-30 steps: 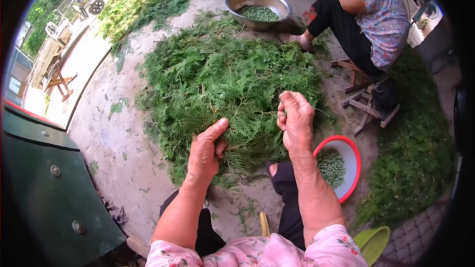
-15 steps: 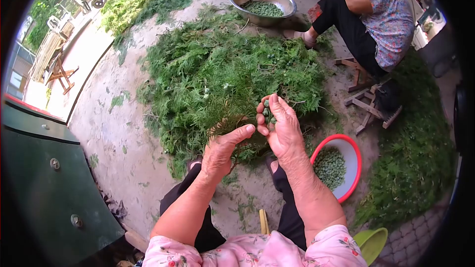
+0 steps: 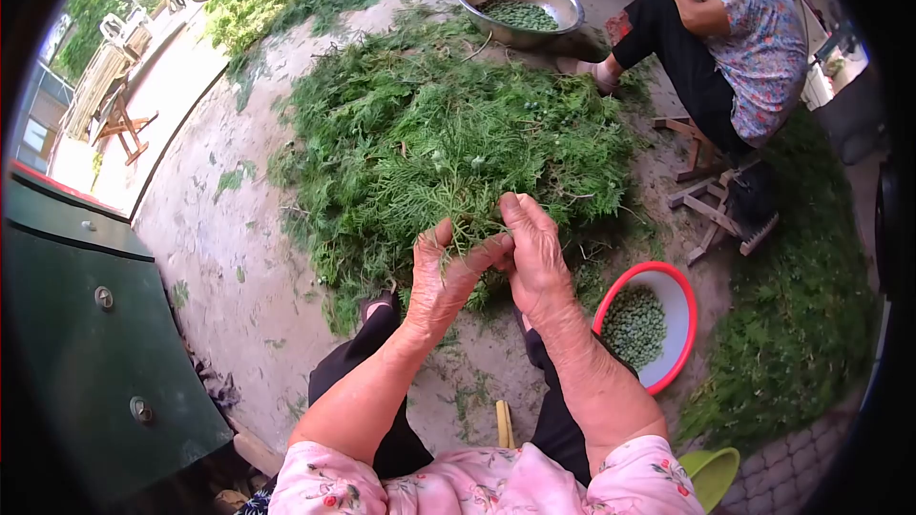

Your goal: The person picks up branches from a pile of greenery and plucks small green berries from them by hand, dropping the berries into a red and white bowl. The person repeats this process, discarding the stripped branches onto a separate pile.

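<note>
A feathery green conifer sprig point(image 3: 460, 202) is held in my left hand point(image 3: 437, 284), its thumb reaching across to the right fingers. My right hand point(image 3: 539, 262) is closed at the sprig's side, thumb and fingertips pressed together against it. Small green cones lay in that palm a moment ago; the curled fingers now hide them. Both hands are over the near edge of a wide pile of cut conifer branches point(image 3: 382, 129). By my right forearm stands a white basin with a red rim point(image 3: 677, 310), holding many green cones point(image 3: 634, 326).
Beyond the pile stands a metal basin point(image 3: 523, 38) of green cones. At the right, a co-worker point(image 3: 759, 62) sits low, near a wooden stool point(image 3: 704, 208). More greenery point(image 3: 782, 324) covers the right-hand ground. A dark green panel point(image 3: 86, 353) is at left, a lime-green container point(image 3: 711, 477) at lower right.
My right hand has turned and closed, moving in against the left fingers and the sprig. The cones in its palm have gone out of sight. The view has shifted slightly.
</note>
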`<state>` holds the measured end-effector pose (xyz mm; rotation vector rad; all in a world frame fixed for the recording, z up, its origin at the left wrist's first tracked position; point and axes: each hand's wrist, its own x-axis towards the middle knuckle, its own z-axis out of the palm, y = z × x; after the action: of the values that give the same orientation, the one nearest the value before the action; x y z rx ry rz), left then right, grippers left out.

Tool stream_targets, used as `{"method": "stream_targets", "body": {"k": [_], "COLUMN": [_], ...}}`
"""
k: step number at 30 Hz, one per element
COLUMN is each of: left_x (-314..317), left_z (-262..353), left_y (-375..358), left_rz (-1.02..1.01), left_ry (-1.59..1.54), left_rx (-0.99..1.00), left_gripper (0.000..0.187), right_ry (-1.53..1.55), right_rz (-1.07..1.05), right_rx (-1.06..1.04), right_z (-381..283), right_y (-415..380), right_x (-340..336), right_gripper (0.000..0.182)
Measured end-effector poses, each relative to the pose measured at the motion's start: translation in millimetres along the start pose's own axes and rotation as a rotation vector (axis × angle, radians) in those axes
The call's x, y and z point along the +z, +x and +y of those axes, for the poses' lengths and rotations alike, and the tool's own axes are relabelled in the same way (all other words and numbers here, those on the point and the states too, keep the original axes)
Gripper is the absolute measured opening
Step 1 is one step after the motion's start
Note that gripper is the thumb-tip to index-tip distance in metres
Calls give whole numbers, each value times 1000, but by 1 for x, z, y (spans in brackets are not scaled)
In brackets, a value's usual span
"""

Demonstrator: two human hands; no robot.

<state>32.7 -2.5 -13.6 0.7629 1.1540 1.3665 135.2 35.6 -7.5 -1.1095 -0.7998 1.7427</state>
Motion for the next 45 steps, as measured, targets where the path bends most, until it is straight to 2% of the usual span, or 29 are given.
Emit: {"method": "stream_targets", "body": {"k": [2,5,7,8,13,15,19,21,23,26,27,29,30,31,32,35,45], "left_x": [-8,-6,-1,4,-8,-10,-8,-4,-10,-13,-14,-15,-15,-14,-13,-16,-14], "left_z": [-16,-15,9,26,16,9,16,15,3,-17,-14,-3,4,13,17,18,27], "left_y": [4,0,0,-2,5,7,3,-1,-3,-2,-2,0,1,2,3,5,2], "left_rz": [20,-1,23,74,121,129,112,61,29,60,62,1,1,80,159,228,225], "left_ry": [-40,-183,-8,-50,-164,-128,-45,10,33,-629,-628,-31,-31,-30,-27,-112,-51], "left_rx": [-8,25,-65,-139,-249,-210,-178,4,34,-86,-87,-150,-150,-209,-267,-249,-226], "left_gripper": [13,10,9,11,20,15,18,21,23,19,19,36,36,28,20,10,11], "right_ry": [-109,-74,4,82,195,210,207,224,204,175,166,194,241,288,331,284,95], "right_rz": [-32,-34,-28,-23,-99,-102,-122,-55,-24,-8,-21,-36,-106,-175,-88,-135,-225], "right_rx": [-2,25,50,75,90,96,111,120,117,128,143,134,155,176,186,160,112], "right_z": [4,3,2,2,-1,0,2,4,5,1,0,9,8,5,1,4,-2], "right_y": [-1,-4,-2,-1,3,3,3,2,0,-6,-8,-3,-1,0,-1,4,1], "right_x": [0,5,4,3,-4,-3,-4,-1,3,11,12,4,-1,-2,2,-5,-2], "right_gripper": [26,26,26,27,27,28,28,29,30,31,32,30,29,28,25,21,20]}}
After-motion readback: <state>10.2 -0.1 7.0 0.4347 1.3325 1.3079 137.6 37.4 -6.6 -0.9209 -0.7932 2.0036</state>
